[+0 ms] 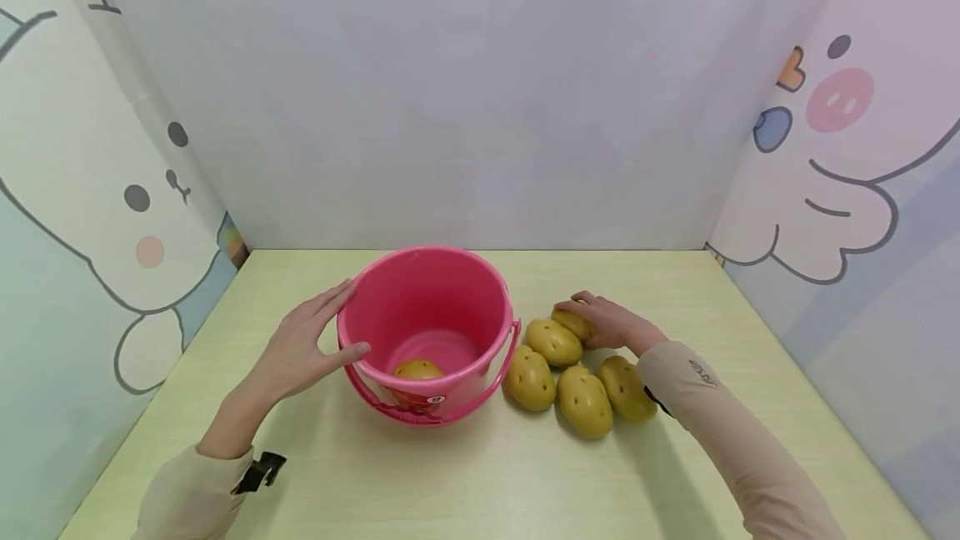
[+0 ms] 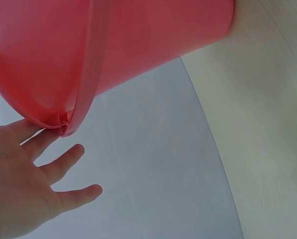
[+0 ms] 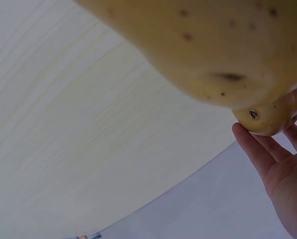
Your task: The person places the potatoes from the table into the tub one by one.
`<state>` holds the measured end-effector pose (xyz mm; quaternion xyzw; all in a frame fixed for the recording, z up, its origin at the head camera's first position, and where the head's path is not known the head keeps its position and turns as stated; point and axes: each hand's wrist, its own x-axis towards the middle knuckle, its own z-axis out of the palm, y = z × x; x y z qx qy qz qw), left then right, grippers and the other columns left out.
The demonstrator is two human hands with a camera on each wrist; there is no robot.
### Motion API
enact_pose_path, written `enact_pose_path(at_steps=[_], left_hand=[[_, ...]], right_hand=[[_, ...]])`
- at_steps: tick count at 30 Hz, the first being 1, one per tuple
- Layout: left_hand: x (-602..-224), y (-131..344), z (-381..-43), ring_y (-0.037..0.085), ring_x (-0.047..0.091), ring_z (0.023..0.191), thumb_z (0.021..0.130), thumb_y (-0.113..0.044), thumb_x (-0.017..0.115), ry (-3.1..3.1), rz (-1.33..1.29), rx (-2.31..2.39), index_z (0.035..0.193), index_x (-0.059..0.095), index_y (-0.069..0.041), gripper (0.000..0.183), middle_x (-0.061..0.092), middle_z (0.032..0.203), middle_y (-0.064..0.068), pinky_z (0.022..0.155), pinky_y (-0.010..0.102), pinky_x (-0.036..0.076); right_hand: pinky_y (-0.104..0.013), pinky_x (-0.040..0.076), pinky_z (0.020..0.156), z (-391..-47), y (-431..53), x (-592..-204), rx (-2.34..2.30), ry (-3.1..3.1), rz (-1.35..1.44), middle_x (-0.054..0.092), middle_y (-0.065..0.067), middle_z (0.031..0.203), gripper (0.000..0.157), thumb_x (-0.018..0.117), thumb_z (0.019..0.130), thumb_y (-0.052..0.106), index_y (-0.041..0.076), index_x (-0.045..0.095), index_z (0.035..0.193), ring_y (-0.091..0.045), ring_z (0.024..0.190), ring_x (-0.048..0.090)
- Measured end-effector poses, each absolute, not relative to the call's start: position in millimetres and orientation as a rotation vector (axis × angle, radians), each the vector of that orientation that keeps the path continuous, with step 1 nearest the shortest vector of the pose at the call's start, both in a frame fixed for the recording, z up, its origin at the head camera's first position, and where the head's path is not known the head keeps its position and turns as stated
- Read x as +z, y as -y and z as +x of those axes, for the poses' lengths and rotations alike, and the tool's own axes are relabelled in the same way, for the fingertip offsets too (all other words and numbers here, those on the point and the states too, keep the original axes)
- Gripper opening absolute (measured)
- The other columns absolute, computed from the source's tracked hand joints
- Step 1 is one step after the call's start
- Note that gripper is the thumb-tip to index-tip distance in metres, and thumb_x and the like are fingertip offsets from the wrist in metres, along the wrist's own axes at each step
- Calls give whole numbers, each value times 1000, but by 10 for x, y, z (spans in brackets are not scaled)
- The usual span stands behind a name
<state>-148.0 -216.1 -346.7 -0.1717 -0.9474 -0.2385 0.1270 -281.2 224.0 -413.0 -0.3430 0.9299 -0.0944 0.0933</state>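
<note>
A pink bucket stands upright on the table, its handle hanging down at the front. Inside it lies one yellow-brown potato, partly hidden by the near wall. My left hand rests against the bucket's left rim with fingers spread and fairly straight; the left wrist view shows fingers touching the rim near the handle joint. To the right of the bucket, my right hand grips the farthest potato of a cluster, thumb and fingers around it. That potato is partly hidden behind a nearer one in the right wrist view.
Several other potatoes sit close together right of the bucket, among them one beside its wall, one in front and one under the right forearm. The pale table meets a plain back wall and cartoon-printed side walls.
</note>
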Motion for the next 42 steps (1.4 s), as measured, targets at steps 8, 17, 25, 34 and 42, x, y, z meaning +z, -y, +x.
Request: enact_pose_path(at_steps=[8, 17, 25, 34, 42], left_hand=[[-3459, 2151, -1483, 35, 31, 118, 74, -45, 64, 2767, -492, -692, 137, 32, -8, 79, 34, 136, 13, 86, 59, 31], [-3454, 2157, -1477, 35, 31, 118, 74, -44, 63, 2758, -503, -690, 136, 33, -7, 78, 34, 136, 13, 86, 59, 31], [-3468, 2167, -1479, 35, 31, 119, 75, -44, 63, 2754, -507, -694, 137, 33, -8, 78, 33, 136, 13, 86, 59, 31], [-3468, 2165, -1480, 34, 31, 118, 74, -44, 63, 2754, -504, -693, 136, 33, -7, 78, 33, 136, 13, 86, 59, 31], [-3471, 2168, -1482, 34, 31, 119, 75, -44, 63, 2755, -506, -690, 136, 33, -7, 78, 33, 136, 12, 86, 59, 32]], right_hand=[[-51, 37, 85, -2808, -2268, -4139, -318, -2779, -1024, 39, -21, 121, 68, 73, 68, 5, 11, 43, 129, -36, 101, 44], [-52, 39, 83, -2807, -2345, -4154, -350, -2805, -1062, 41, -22, 118, 64, 72, 70, 7, 10, 44, 127, -36, 97, 47], [-51, 40, 81, -2806, -2413, -4099, -367, -2826, -1102, 41, -22, 118, 67, 71, 66, 3, 10, 44, 127, -36, 96, 47], [-51, 38, 83, -2748, -2480, -3972, -371, -2807, -1091, 38, -23, 121, 69, 72, 68, 4, 10, 41, 129, -36, 100, 44], [-52, 38, 83, -2686, -2526, -3868, -391, -2797, -1095, 37, -22, 123, 69, 73, 68, 3, 12, 41, 129, -36, 102, 43]])
